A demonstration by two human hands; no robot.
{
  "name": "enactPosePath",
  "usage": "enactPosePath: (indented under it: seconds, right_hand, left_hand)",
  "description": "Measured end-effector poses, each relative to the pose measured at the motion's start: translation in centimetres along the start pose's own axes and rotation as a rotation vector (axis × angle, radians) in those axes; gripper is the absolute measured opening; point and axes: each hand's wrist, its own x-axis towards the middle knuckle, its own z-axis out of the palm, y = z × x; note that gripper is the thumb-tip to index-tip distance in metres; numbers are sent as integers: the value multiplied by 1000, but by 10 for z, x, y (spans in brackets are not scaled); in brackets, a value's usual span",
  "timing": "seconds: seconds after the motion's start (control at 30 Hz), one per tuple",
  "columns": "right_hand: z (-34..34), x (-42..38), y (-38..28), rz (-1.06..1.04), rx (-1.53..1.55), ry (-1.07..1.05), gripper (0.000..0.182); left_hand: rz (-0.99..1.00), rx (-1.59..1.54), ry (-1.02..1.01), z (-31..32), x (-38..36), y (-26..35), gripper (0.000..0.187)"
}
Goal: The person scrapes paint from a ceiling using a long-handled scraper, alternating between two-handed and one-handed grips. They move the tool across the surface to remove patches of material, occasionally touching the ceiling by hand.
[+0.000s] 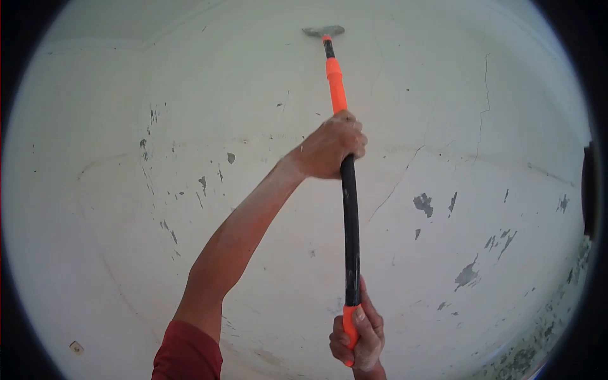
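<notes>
A long-handled scraper [351, 215] with a black and orange pole runs upward through the middle of the head view. Its wide grey blade [323, 30] is up against the wall near the top of the view. My left hand [332, 144] is wrapped round the pole where the orange section meets the black grip. Lower down, my right hand [360, 335] closes on the orange end of the handle, thumb lying along it. White dust coats my left forearm.
The pale wall [285, 215] fills the view, with cracks and grey patches [467, 274] of lost paint. A small wall socket [76, 347] sits low at left. At the right edge is a dark object [589, 190], with heavily flaked wall [538, 342] below it.
</notes>
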Motion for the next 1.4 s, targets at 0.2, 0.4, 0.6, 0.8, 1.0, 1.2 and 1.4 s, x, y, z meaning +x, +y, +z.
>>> enactPosePath:
  seconds: [0.2, 0.4, 0.6, 0.8, 1.0, 1.2, 1.4]
  right_hand:
    - [-43, -62, 61, -104, 104, 62, 59]
    - [-14, -19, 2, -88, 120, 0, 57]
    - [-33, -51, 36, -88, 83, 7, 62]
    - [-7, -52, 11, 46, -49, 324, 65]
    - [14, -21, -13, -121, 69, -22, 61]
    - [-13, -50, 19, -112, 41, 20, 59]
    - [36, -5, -58, -41, -21, 51, 60]
  left_hand:
    - [46, -94, 34, 43, -26, 67, 28]
    - [52, -62, 90, 12, 19, 17, 29]
    - [67, -79, 77, 36, -8, 60, 26]
    - [95, -133, 146, 34, 10, 37, 25]
    - [34, -72, 58, -4, 26, 17, 24]
    - [25, -180, -13, 25, -1, 48, 25]
    - [3, -39, 109, -23, 54, -19, 25]
